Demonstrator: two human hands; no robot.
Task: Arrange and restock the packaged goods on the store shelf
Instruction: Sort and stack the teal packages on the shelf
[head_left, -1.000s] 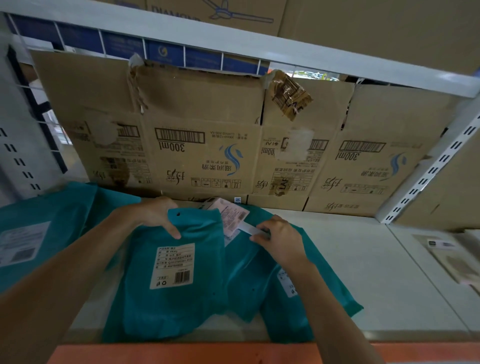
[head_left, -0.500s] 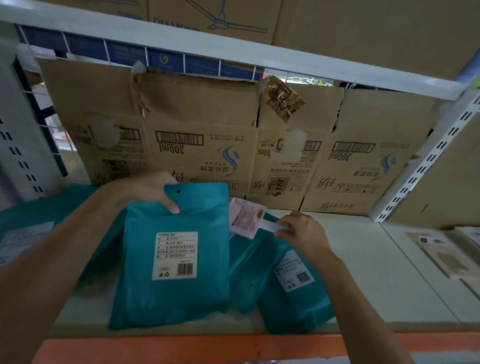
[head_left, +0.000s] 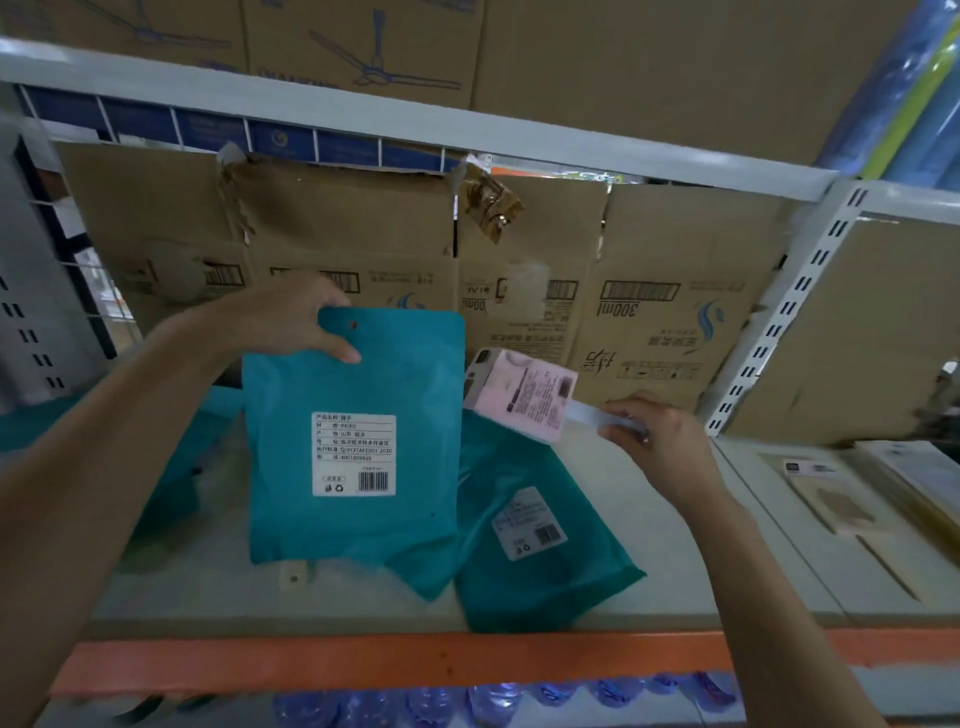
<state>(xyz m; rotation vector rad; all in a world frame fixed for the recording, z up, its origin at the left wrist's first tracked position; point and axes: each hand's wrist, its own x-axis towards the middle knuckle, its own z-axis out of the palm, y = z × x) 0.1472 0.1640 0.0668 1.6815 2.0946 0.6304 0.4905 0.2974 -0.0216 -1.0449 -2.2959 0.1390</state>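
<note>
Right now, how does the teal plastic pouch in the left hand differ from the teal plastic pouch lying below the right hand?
The held teal plastic pouch is upright, gripped at its top by the left hand; the lying teal plastic pouch rests flat on the shelf, untouched. The held pouch's label sits square; the lying pouch's is skewed. Both: teal, white barcode label.

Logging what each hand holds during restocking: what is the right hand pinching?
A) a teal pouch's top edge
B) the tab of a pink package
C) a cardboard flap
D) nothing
B: the right hand pinches the pale tab of the pink package, while the left hand grips the teal pouch by its top.
</note>
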